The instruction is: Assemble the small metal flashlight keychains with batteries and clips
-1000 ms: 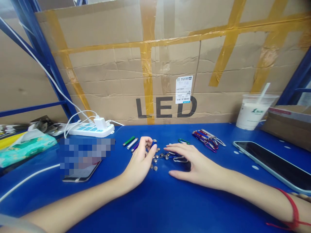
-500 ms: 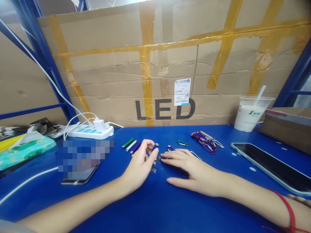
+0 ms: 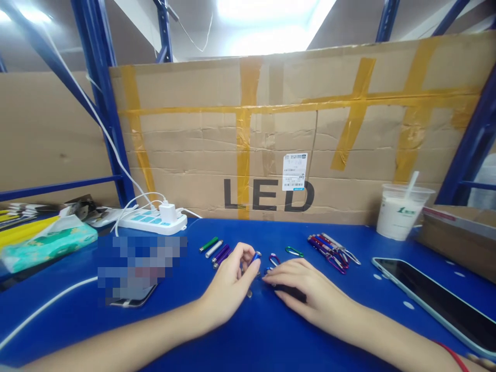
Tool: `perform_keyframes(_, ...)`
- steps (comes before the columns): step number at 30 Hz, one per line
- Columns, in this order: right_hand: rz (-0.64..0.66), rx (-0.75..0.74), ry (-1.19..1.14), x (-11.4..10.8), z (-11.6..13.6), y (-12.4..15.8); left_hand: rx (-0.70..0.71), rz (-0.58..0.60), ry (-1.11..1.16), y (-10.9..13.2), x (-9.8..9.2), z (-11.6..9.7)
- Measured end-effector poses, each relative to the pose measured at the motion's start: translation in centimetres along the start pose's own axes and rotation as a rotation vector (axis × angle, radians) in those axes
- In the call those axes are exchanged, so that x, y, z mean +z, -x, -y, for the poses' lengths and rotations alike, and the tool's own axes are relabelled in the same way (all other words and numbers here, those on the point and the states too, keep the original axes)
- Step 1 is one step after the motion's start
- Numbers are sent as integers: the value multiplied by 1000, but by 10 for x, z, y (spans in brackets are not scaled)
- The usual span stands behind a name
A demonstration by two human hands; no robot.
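Note:
My left hand point(image 3: 232, 281) is closed round a small blue metal tube point(image 3: 256, 256), its end showing between thumb and fingers. My right hand point(image 3: 306, 292) rests low over the blue table point(image 3: 248, 341), fingers curved down near small metal parts; whether it pinches one is hidden. A small round silver piece point(image 3: 249, 294) lies under my left hand. Green, silver and purple tubes point(image 3: 214, 249) lie left of the hands. Beyond my right hand are a green carabiner point(image 3: 294, 251) and a dark red one point(image 3: 274, 259). Several tubes with carabiners point(image 3: 329, 250) form a pile at right.
A phone point(image 3: 434, 299) and a drink cup point(image 3: 401, 214) stand or lie at right, beside a brown box point(image 3: 461, 235). At left are a power strip point(image 3: 155, 221), a partly blurred phone point(image 3: 135, 297) and a tissue pack point(image 3: 50, 243). Large cardboard point(image 3: 201, 155) rises behind.
The view has tilted up. My right hand's fingers have drawn in and curled downward near the small parts. My left hand keeps hold of the blue tube.

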State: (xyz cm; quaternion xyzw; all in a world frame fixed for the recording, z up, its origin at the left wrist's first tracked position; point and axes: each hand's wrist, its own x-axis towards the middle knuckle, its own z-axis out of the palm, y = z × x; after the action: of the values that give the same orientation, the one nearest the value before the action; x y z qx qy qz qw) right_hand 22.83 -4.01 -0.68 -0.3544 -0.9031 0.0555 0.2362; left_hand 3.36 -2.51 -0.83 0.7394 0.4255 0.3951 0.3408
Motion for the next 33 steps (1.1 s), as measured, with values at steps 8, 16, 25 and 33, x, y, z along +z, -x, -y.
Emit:
perform_keyframes(8,-29,39,58,1,-4,-6,12,1,26,-1,0,-3)
perform_keyframes(16,-24,91,13,-1,1,-8,123,-74,-129,-5,-1,1)
perform_keyframes(25,217,92,-61,-14,22,-1,121,-84,-105,-7,0,6)
perform_keyframes(33,330,99,-120,-13,20,-3,122,-77,-109,-7,0,4)
